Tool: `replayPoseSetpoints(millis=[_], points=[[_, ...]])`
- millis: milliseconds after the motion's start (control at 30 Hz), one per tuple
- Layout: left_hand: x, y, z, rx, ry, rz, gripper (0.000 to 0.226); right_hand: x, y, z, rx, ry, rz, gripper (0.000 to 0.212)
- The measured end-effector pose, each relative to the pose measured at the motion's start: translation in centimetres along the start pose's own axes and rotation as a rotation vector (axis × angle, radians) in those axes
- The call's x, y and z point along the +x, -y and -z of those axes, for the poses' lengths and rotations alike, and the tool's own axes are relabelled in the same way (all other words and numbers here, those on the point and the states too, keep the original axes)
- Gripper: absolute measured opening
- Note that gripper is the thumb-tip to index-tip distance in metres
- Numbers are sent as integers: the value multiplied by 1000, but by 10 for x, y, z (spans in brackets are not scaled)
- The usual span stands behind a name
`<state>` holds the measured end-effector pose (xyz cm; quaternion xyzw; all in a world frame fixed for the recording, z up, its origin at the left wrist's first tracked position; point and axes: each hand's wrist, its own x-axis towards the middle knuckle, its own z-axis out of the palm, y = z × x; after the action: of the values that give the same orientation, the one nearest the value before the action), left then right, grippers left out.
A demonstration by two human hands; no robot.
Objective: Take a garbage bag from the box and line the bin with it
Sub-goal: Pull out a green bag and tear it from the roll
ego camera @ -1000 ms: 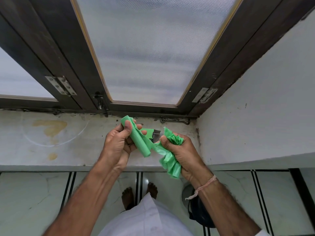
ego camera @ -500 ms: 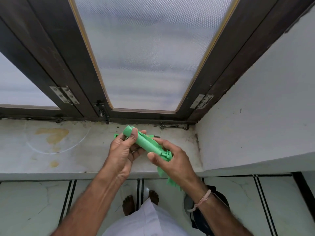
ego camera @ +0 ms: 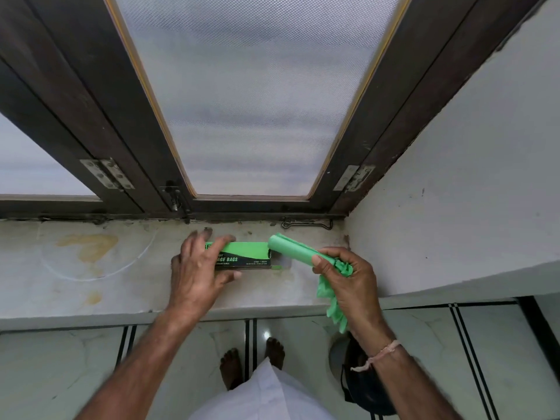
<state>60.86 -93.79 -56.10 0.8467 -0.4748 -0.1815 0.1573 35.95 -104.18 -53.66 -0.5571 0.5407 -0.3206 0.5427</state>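
Observation:
A green and black garbage bag box (ego camera: 249, 255) lies on the stained window ledge (ego camera: 91, 283). My left hand (ego camera: 195, 274) lies over its left end, fingers across the top and thumb at its near side. To the right, my right hand (ego camera: 348, 283) grips a green roll of bags (ego camera: 289, 249), whose far end points at the box's open right end. A loose, crumpled green bag (ego camera: 331, 307) hangs below that same hand. On the floor under my right forearm sits the dark bin (ego camera: 363, 386), partly hidden.
A dark wooden window frame (ego camera: 248, 207) with frosted glass rises behind the ledge. A white wall (ego camera: 454, 207) closes the right side. Below the ledge are pale floor tiles (ego camera: 60, 359), my bare feet (ego camera: 251, 359) and white clothing.
My left hand has let go of the roll and dropped onto the box. My right hand now holds roll and loose bag alone, a little further right. The box is now uncovered.

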Motion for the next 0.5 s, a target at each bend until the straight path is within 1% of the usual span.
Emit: replayPoseSetpoints(millis=[100, 200, 300, 400, 500], points=[[2, 4, 2, -108, -39, -33, 68, 0, -5, 8, -10, 8, 0, 12], [0, 1, 8, -248, -46, -73, 70, -1, -5, 13, -29, 47, 15, 12], [-5, -4, 11, -325, -12, -119, 70, 0, 2, 10, -75, 91, 50, 15], [-10, -15, 9, -362, 26, -152, 70, 4, 13, -3, -134, 196, 83, 18], [-14, -24, 8, -442, 16, -158, 70, 4, 23, -15, -249, 312, 129, 24]])
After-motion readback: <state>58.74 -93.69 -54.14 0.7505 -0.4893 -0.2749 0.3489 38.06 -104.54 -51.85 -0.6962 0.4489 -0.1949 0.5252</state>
